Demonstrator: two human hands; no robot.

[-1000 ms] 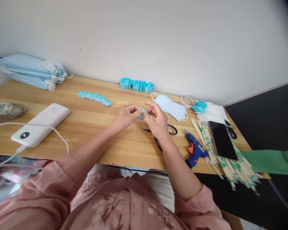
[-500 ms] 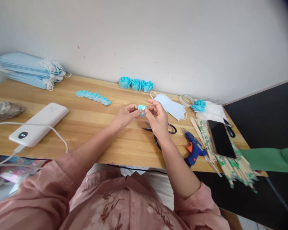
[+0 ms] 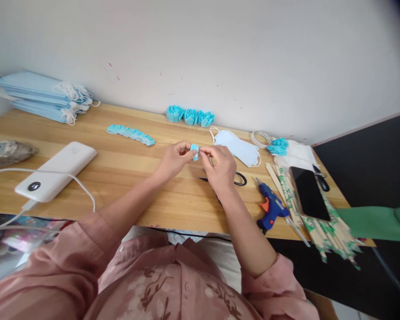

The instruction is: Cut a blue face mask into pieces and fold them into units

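Observation:
Between my two hands is a small folded blue piece [image 3: 194, 151] with a white patch, looking like the material of the face masks. My left hand [image 3: 176, 159] pinches its left side between thumb and fingers. At its right edge, my right hand [image 3: 219, 166] is closed in a pinch, fingertips against the white part. Black-handled scissors [image 3: 240, 178] lie under my right hand, partly hidden by it. Just beyond, a light blue face mask [image 3: 237, 146] lies flat. A strip of pleated blue pieces [image 3: 131, 134] rests to the left, and blue fabric flowers [image 3: 190, 116] stand by the wall.
A glue gun [image 3: 270, 206], wrapped chopsticks [image 3: 323, 235], a phone [image 3: 309, 193], a tape roll [image 3: 260, 138] and another blue flower [image 3: 278, 146] lie right. A mask stack [image 3: 36, 95] and a cabled white power bank [image 3: 58, 171] are left. The wall [image 3: 200, 53] bounds the table's back.
My right hand has turned and its raised fingers have curled in to a pinch at the blue piece's right edge. The piece has tilted slightly; my left hand keeps its hold.

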